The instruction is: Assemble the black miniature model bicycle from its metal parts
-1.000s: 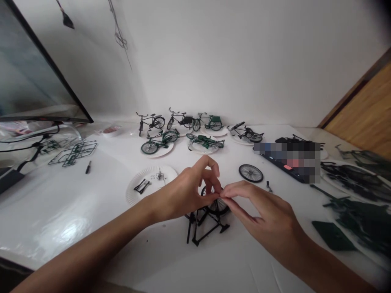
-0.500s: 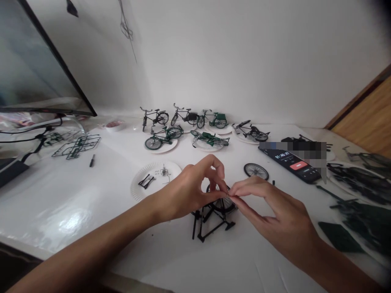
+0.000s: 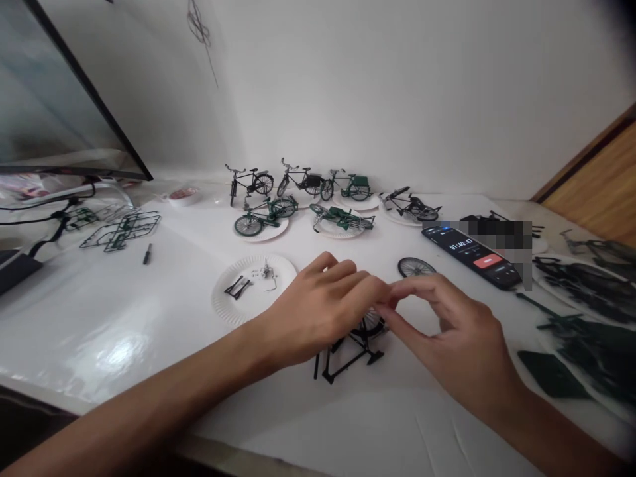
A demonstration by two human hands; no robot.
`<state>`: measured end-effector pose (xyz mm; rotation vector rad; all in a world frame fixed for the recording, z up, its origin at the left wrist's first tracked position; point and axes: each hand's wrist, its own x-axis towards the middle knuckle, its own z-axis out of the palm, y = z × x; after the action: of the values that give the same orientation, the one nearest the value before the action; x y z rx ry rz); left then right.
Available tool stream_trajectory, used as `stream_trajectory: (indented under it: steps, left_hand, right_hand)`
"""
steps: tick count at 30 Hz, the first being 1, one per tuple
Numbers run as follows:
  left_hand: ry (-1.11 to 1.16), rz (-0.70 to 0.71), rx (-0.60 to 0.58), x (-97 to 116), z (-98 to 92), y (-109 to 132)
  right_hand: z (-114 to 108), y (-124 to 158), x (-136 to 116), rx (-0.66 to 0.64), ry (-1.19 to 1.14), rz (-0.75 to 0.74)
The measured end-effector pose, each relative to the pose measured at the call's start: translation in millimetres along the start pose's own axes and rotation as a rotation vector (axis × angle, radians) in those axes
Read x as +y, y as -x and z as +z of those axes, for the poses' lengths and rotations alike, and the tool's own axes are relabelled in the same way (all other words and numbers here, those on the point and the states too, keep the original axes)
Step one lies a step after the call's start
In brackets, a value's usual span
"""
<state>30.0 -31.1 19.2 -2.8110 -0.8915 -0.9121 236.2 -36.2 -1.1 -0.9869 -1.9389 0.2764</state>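
My left hand (image 3: 318, 308) and my right hand (image 3: 454, 331) meet fingertip to fingertip above a black model bicycle frame (image 3: 348, 361). Both are closed in a pinch, and whatever lies between the fingertips is too small or too hidden to name. The frame rests on the white table with a spoked wheel (image 3: 371, 323) at its far end, partly covered by my left hand. Beyond my right hand lies a loose black wheel (image 3: 416, 267). To the left of my left hand stands a paper plate (image 3: 226, 311) holding black struts (image 3: 239, 287) and small silvery parts (image 3: 267, 270).
Several model bicycles (image 3: 342, 220) line the back of the table, some on plates. A phone (image 3: 472, 257) with a running timer lies right, near dark green bicycle parts (image 3: 554, 374). Green part sprues (image 3: 124, 230), a small screwdriver (image 3: 148, 254) and a monitor (image 3: 59, 99) are left.
My left hand has turned over, its back now upward and its fingers reaching across to my right fingertips. My right hand stays almost in place. The camera view has shifted slightly.
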Motion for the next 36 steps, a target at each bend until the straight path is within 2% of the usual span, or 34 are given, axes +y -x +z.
stream_trajectory:
  steps: [3, 10, 18, 22, 27, 31, 36]
  left_hand:
    - [-0.093, 0.064, -0.014, 0.1, 2.3, 0.7]
    - [-0.013, 0.029, 0.089, -3.4, 7.2, 3.5]
    - [0.030, -0.008, 0.061, -3.2, 7.8, 3.4]
    - [0.005, -0.014, -0.049, -13.5, -10.9, 2.3]
    - [0.030, -0.174, -0.317, -39.4, -33.8, 12.4]
    - [0.072, -0.166, -0.476, -48.9, -30.7, 20.4]
    - [0.146, -0.170, -0.541, -44.6, -26.9, 20.7]
  right_hand:
    - [3.0, 0.6, 3.1, 0.009, -0.164, 0.138]
    - [2.9, -2.2, -1.5, -0.070, -0.394, 0.382]
    - [-1.4, -4.5, -4.2, -0.155, -0.513, 0.534]
    - [0.0, -3.0, -1.6, -0.172, -0.428, 0.482]
    - [3.6, 1.0, -3.1, -0.199, -0.170, 0.305]
    - [5.5, 1.9, -2.2, -0.293, -0.133, 0.331]
    - [1.2, -0.1, 8.4, -0.340, -0.095, 0.385]
